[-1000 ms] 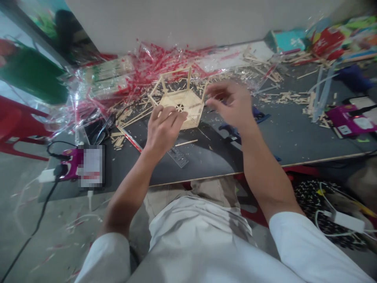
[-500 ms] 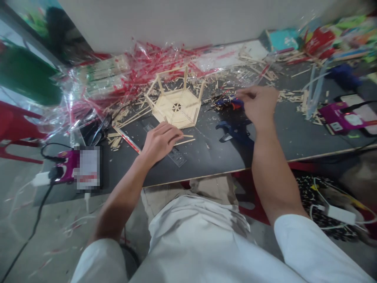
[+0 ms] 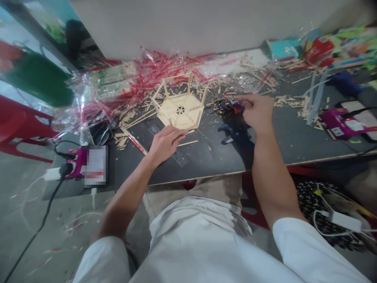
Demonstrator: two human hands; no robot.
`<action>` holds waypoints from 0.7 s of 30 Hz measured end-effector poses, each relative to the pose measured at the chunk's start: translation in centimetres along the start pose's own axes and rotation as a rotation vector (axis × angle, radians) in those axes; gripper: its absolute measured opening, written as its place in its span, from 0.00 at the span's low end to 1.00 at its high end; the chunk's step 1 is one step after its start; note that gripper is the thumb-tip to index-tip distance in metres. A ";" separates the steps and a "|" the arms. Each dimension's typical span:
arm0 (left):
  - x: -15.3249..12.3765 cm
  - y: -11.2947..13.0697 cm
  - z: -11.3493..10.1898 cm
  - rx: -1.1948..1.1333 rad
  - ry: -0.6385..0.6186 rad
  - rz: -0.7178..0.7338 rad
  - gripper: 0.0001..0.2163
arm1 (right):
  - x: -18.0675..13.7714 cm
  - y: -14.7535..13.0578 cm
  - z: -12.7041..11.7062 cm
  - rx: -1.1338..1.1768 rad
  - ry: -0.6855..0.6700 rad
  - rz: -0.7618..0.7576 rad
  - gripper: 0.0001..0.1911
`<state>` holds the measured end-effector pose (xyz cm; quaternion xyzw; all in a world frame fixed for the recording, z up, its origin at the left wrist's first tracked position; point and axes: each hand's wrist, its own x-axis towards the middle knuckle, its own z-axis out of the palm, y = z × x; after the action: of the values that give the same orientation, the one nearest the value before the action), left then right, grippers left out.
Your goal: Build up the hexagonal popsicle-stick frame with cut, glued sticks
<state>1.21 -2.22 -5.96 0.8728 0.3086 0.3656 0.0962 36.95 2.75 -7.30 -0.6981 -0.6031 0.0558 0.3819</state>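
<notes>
A pale wooden hexagonal frame (image 3: 180, 111) with upright posts stands on the dark tabletop. Just in front of it, my left hand (image 3: 167, 143) is closed, and a thin wooden stick (image 3: 192, 133) sticks out from its fingertips. Another loose stick (image 3: 188, 143) lies beside those fingers. My right hand (image 3: 259, 111) is pinched closed above a heap of dark scraps and a small blue-and-orange item (image 3: 236, 106); whatever is between its fingers is too small to make out. Under the right wrist lies a dark blue glue gun (image 3: 238, 134), partly in shadow.
Red-and-clear plastic wrappers (image 3: 159, 70) and cut stick pieces pile up along the wall. A clear ruler (image 3: 180, 158) lies near the front edge. Purple power strips (image 3: 341, 122) sit at both ends, with a phone (image 3: 96, 165) at left. A red stool (image 3: 23, 125) stands left.
The view has shifted slightly, moving the table contents to the right and down. My right hand has come a little closer to the blue-and-orange item. My left hand stays by the frame.
</notes>
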 end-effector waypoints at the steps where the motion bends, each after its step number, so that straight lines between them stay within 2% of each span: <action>1: 0.0 0.0 0.0 -0.004 0.003 0.002 0.07 | 0.0 -0.1 0.0 0.000 0.000 -0.003 0.18; 7: 0.0 0.1 -0.2 -0.003 -0.049 -0.067 0.06 | 0.2 0.3 0.1 -0.074 0.064 0.057 0.17; 10: -0.1 0.1 -0.2 -0.004 -0.024 -0.094 0.06 | 0.1 1.3 0.9 -0.108 0.082 0.099 0.26; 13: -0.1 0.2 0.1 -0.025 0.022 -0.127 0.06 | -0.1 1.8 1.8 -0.189 0.003 0.155 0.35; 17: -0.1 0.2 0.5 -0.069 0.100 -0.217 0.07 | -0.3 1.4 2.0 -0.312 -0.108 0.199 0.30; 21: 0.1 0.2 0.6 -0.070 0.131 -0.234 0.05 | -0.3 0.5 1.2 -0.324 -0.143 0.202 0.26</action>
<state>1.74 -2.34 -6.23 0.8013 0.4009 0.4187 0.1482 36.59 3.08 -8.57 -0.8015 -0.5568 0.0455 0.2133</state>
